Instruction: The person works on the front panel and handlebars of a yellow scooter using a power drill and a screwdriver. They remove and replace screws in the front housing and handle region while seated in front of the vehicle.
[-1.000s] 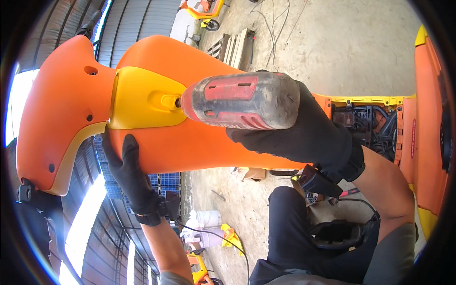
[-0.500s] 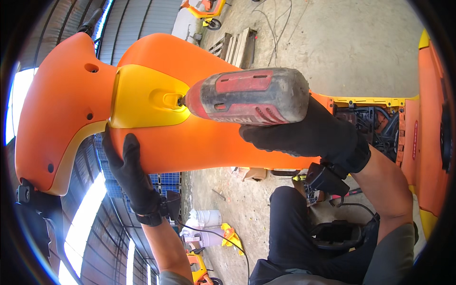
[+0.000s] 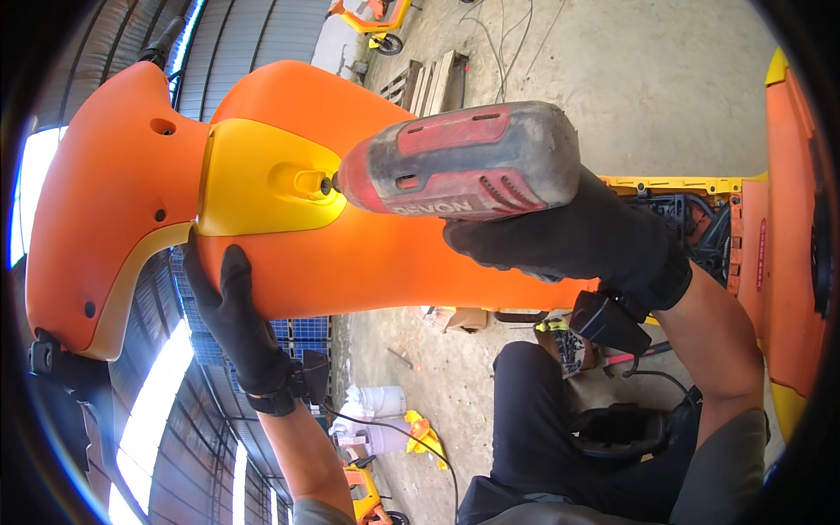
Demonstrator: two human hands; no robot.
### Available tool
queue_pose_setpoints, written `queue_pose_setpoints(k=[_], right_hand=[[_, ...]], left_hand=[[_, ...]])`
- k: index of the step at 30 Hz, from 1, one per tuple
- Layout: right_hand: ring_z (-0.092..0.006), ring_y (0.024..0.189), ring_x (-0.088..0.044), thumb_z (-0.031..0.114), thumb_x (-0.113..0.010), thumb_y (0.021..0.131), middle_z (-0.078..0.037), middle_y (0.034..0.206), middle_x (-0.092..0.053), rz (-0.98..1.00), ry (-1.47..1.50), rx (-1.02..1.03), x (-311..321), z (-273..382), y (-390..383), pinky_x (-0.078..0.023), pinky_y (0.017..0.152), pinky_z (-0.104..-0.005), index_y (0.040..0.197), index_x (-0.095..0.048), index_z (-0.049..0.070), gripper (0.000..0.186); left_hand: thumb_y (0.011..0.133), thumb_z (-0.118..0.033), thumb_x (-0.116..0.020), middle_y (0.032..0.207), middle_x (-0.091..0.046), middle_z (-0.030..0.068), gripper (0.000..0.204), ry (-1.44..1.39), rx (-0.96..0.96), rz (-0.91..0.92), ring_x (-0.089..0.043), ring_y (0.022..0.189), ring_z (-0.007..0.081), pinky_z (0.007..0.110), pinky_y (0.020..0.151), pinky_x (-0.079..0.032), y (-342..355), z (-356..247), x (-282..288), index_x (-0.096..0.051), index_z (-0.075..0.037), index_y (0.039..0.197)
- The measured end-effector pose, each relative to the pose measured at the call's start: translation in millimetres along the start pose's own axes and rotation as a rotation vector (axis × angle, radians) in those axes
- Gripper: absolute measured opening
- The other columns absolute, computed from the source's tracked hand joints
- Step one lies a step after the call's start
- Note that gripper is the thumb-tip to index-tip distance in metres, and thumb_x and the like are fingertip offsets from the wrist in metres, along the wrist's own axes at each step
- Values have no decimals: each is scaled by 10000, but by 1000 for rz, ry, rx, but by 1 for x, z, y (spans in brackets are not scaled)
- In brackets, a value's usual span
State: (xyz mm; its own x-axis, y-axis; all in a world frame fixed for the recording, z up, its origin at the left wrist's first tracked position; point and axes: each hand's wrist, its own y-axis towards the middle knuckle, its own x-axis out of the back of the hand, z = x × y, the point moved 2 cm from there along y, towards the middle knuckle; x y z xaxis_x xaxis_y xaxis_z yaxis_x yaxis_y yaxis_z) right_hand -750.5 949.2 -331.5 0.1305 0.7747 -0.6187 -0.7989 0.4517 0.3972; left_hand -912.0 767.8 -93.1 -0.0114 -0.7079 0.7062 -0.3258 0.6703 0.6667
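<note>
My right hand (image 3: 577,232), in a black glove, is wrapped round the hidden handle of a worn red-and-black cordless impact driver (image 3: 464,162). The driver's nose points left, at a recess with a raised loop in a yellow panel (image 3: 249,179). Just ahead of the nose a dark round screw head or hole (image 3: 325,185) shows below the loop. This yellow piece is set into the orange front bodywork (image 3: 394,262) of a scooter-like vehicle. At the bodywork's near edge my gloved left hand (image 3: 236,328) holds on, thumb on the face and fingers partly hidden round the edge.
Exposed wiring (image 3: 691,227) sits in an open bay at right, beside another orange panel (image 3: 792,236). A handlebar (image 3: 166,39) juts out at upper left. On the floor are a wooden pallet (image 3: 433,83), a cardboard box (image 3: 457,318) and a whitish bucket (image 3: 381,402). A cable (image 3: 394,429) runs from my left wrist.
The driver has lifted back from the recess, rising and shifting slightly right with my right hand, so the dark spot ahead of its nose now shows. My left hand keeps its hold.
</note>
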Motion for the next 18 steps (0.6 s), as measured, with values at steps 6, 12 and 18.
queue_pose_setpoints(k=[6, 12, 18], right_hand=[[-127, 895, -689, 145, -874, 799, -78, 1058, -727, -7, 110, -44, 2, 5, 0, -595, 790, -285, 1250, -611, 30, 535], [-113, 848, -687, 174, -870, 804, -55, 1000, -739, -10, 15, -181, 8, 4, 2, -579, 753, -279, 1221, -655, 42, 487], [-87, 847, -669, 189, -870, 804, -34, 989, -735, -12, 22, -102, 4, 6, -3, -564, 732, -278, 1215, -665, 52, 480]], left_hand=[[1016, -297, -590, 1438, -523, 181, 583, -3, -16, -31, -540, 1290, 290, 423, 1100, -423, -15, -10, -2, -423, -29, 1506], [1058, -456, -450, 1499, -412, 325, 680, -867, 493, 352, -447, 1398, 392, 504, 1187, -347, -104, -34, -66, -380, 82, 1469], [1061, -400, -430, 1496, -438, 283, 637, -1733, 785, 207, -449, 1387, 366, 494, 1219, -287, -58, 6, -129, -366, 86, 1468]])
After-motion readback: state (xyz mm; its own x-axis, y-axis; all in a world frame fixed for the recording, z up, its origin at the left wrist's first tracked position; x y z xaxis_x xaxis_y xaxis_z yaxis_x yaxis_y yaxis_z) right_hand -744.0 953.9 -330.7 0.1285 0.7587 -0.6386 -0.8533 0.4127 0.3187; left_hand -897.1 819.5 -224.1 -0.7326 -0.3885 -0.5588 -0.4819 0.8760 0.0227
